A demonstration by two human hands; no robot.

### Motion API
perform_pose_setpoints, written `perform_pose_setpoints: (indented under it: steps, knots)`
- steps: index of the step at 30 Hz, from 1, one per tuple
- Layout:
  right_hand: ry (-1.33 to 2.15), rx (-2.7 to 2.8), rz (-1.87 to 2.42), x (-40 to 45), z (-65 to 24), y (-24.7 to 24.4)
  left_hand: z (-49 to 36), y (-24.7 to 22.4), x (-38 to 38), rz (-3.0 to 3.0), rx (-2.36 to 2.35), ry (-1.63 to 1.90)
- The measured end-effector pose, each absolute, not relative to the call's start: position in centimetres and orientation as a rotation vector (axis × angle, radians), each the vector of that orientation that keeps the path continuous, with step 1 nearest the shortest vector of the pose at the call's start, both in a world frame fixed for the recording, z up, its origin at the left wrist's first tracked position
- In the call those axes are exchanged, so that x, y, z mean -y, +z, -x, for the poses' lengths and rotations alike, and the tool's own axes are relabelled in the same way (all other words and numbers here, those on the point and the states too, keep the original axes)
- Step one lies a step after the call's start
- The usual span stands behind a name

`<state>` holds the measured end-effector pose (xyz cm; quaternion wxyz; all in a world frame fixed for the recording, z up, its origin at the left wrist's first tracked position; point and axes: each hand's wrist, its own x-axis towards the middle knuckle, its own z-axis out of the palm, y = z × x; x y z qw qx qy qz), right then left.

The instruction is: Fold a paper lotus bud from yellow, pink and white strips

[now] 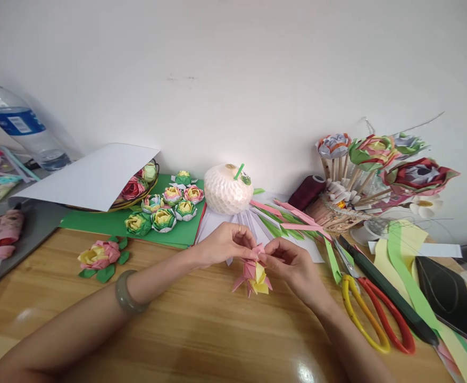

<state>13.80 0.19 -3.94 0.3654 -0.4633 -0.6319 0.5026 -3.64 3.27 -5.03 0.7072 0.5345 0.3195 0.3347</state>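
A pink and yellow folded paper flower (256, 276) is held above the wooden table between my two hands. My left hand (230, 243) pinches its pink petals from the left, thumb and forefinger pressed together. From the other side my right hand (289, 259) grips the top petals with bent fingers. The pink points spread outward and yellow paper shows at the flower's lower right. Behind my hands sits a white textured round ornament (227, 191) with a green strip on top. A finished pink and yellow paper lotus (100, 255) with green leaves lies to the left.
Several small paper lotuses (164, 219) rest on green card (98, 222). Red-and-yellow-handled scissors (371, 314), a dark green cutter-like tool (397, 298), paper strips (413, 282) and a phone (451, 298) lie at right. Behind stands a holder (333, 214) of paper flowers. A water bottle (22, 125) leans left.
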Motion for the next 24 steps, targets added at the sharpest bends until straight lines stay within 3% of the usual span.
perform_pose_setpoints:
  steps: [10, 24]
  knots:
    - [0.826, 1.849, 1.249, 0.3, -13.6, -4.3, 3.4, -5.1, -2.8, -1.482, -0.887, 0.894]
    - [0.945, 1.939, 1.281, -0.5, -13.8, -4.7, 3.5, -5.6, -3.8, -1.386, -0.953, 0.718]
